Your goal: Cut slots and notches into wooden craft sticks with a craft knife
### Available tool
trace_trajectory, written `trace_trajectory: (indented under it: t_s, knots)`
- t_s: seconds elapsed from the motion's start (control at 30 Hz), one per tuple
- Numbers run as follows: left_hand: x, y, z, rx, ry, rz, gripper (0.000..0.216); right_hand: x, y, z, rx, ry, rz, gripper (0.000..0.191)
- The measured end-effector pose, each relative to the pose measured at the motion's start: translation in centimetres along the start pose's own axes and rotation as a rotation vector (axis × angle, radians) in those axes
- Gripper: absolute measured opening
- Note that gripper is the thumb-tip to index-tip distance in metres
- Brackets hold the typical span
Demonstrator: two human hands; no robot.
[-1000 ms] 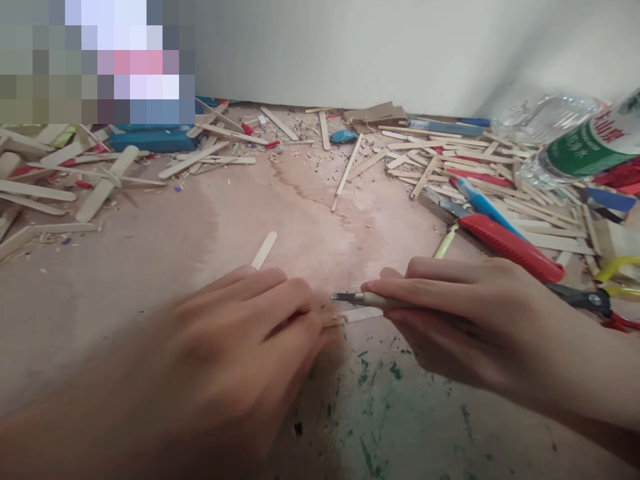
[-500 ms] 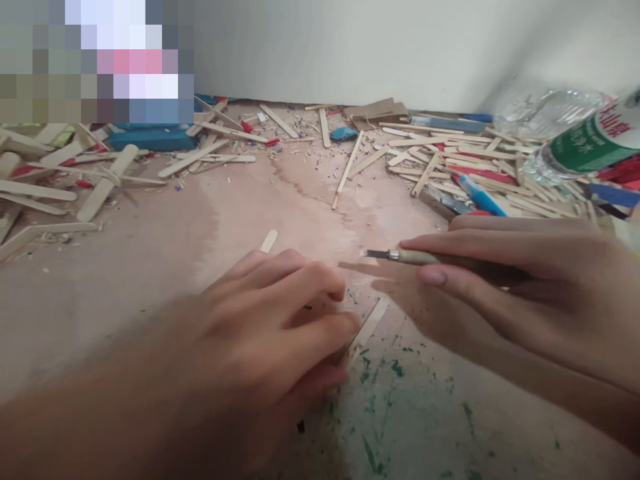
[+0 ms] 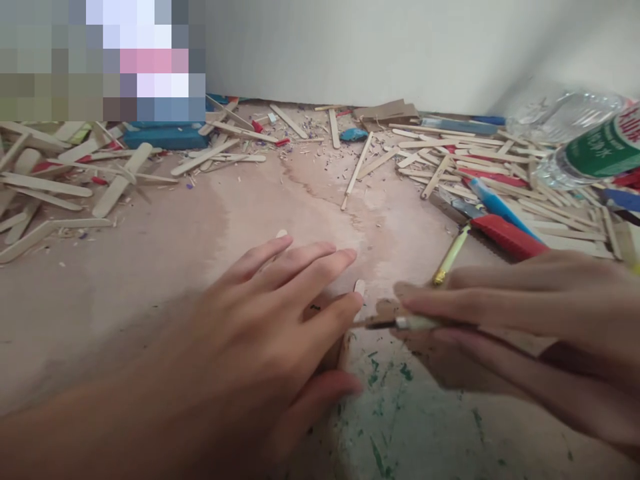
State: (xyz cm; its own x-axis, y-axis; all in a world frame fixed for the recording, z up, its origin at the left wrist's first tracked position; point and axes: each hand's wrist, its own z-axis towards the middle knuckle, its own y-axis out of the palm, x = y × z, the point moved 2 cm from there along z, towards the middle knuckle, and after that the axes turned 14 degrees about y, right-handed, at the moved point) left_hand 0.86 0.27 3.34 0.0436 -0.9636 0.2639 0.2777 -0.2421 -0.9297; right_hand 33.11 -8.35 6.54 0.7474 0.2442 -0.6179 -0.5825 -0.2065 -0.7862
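My left hand lies flat on the work surface with its fingers stretched out, pressing down a wooden craft stick whose rounded end shows just past my index finger. Another stick's tip peeks out beyond my fingers. My right hand is closed around a small craft knife with a pale handle. Its dark blade points left and sits right beside my left index fingertip, at the held stick.
Many loose wooden sticks litter the left and back of the surface. At right lie a red utility knife, a blue tool, a yellow pen and a plastic bottle. A blue box sits back left. A white wall stands behind.
My left hand has uncurled and flattened onto the stick. My right hand has lowered the knife and brought its blade left, next to my left index finger.
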Motion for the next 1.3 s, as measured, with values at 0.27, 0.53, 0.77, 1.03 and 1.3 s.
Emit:
trace_trajectory:
  t_s: [0.27, 0.53, 0.77, 1.03, 1.3]
  knots:
    - [-0.8, 0.4, 0.1, -0.052, 0.036, -0.024, 0.058, -0.2, 1.2, 0.4, -0.169, -0.035, 0.042, 0.042]
    - [-0.8, 0.4, -0.3, -0.06, 0.015, -0.054, 0.059, -0.3, 1.9, 1.0, -0.155, -0.05, 0.06, 0.033]
    - [-0.9, 0.8, 0.0, -0.067, 0.01, -0.058, 0.063, -0.5, 2.4, 1.3, -0.186, -0.063, 0.105, 0.037]
    - [-0.8, 0.6, 0.0, -0.064, 0.015, -0.044, 0.064, -0.4, 2.0, 1.3, -0.256, -0.024, 0.148, 0.039]
    - [-1.0, 0.6, -0.1, -0.08, 0.01, -0.065, 0.06, -0.2, 1.4, 1.5, -0.221, -0.014, 0.185, 0.045]
